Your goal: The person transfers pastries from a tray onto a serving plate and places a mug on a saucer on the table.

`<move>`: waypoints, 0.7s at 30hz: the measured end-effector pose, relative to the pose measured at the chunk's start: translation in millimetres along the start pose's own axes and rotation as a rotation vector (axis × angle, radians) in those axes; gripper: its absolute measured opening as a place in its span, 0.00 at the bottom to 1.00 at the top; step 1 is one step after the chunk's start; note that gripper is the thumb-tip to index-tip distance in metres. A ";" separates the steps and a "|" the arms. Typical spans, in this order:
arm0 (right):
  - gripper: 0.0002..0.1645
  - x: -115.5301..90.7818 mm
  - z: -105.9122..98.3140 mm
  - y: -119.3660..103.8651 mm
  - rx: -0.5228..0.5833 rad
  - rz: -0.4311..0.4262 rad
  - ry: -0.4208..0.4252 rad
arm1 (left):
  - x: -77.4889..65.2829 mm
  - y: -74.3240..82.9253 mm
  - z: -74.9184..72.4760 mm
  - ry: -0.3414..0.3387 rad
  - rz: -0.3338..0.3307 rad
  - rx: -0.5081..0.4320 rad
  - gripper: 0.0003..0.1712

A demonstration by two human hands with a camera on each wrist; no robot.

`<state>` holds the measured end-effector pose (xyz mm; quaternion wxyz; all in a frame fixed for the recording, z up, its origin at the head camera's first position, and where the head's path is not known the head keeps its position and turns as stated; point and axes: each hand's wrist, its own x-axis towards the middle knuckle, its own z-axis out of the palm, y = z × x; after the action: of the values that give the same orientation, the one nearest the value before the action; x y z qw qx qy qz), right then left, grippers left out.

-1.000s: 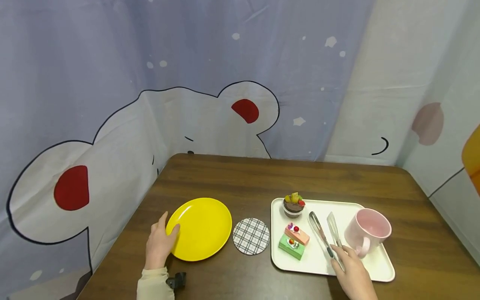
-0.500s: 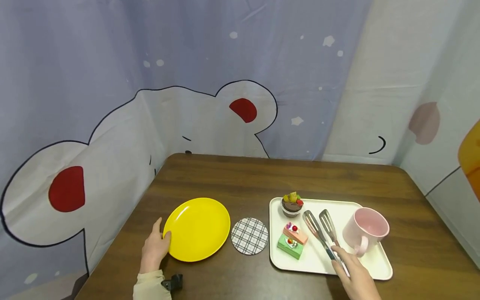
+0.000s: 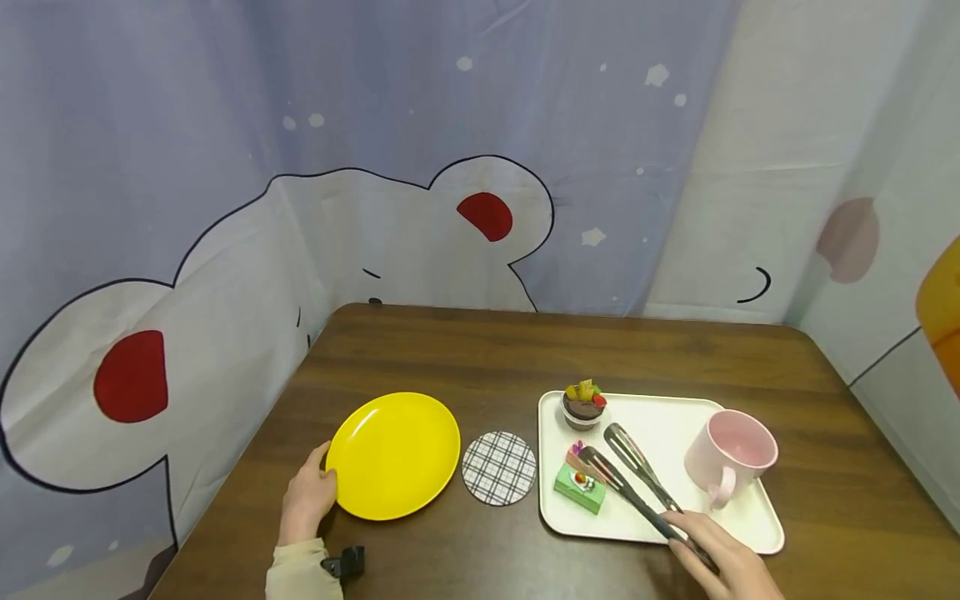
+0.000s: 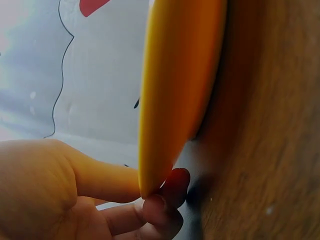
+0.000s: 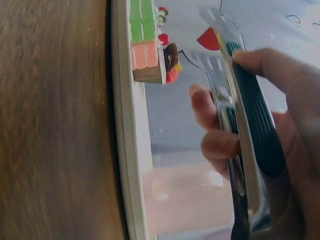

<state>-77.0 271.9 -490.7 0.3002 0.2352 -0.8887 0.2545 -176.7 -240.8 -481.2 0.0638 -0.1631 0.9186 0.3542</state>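
Observation:
My left hand (image 3: 307, 498) pinches the near-left rim of a yellow plate (image 3: 397, 457). In the left wrist view the thumb lies on the plate's upper face and the curled fingertips are under its rim. My right hand (image 3: 726, 557) grips metal serving tongs (image 5: 257, 120) with dark grips, thumb on one arm and fingers round the other. Their two slotted tips stand apart above a white tray (image 3: 671, 410). One tip covers part of a pink cake slice (image 3: 575, 452), beside a green cake slice (image 3: 581, 490). Whether the tongs touch the pink slice I cannot tell.
A chocolate cupcake (image 3: 582, 410) topped with fruit stands at the tray's far-left corner. On the tray's right side is a pink mug (image 3: 729, 458). A round checked coaster (image 3: 499, 468) lies between plate and tray. A printed curtain (image 3: 600, 167) hangs behind the wooden table (image 3: 480, 354).
The tongs have been lifted from the tray, spread wider and swung left over the pink cake slice. My left fingers have closed on the plate's rim.

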 end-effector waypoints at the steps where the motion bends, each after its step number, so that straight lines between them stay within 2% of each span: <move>1: 0.30 -0.2 -0.8 0.2 0.010 -0.026 -0.013 | -0.2 -0.2 0.1 0.000 -0.001 0.001 0.32; 4: 0.32 -1.0 -3.1 0.1 0.018 -0.078 -0.050 | -0.1 -0.5 0.4 -0.008 -0.006 0.000 0.32; 8: 0.38 -1.6 -6.7 -1.9 0.015 -0.084 -0.119 | 0.0 0.1 0.5 -0.015 -0.004 0.004 0.32; 14: 0.45 -3.0 -11.9 -7.0 0.062 0.030 -0.238 | 0.2 0.7 0.6 -0.032 -0.014 -0.003 0.32; 19: 0.49 -4.8 -15.1 -5.2 0.032 0.117 -0.273 | 1.3 0.5 0.8 -0.035 -0.015 -0.003 0.32; 21: 0.49 -5.2 -15.5 -3.1 0.013 0.124 -0.273 | 1.5 0.4 0.7 -0.037 -0.016 -0.003 0.32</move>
<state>-65.2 280.0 -482.4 0.1588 0.2142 -0.9324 0.2439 -178.2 -240.5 -481.9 0.0831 -0.1641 0.9154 0.3580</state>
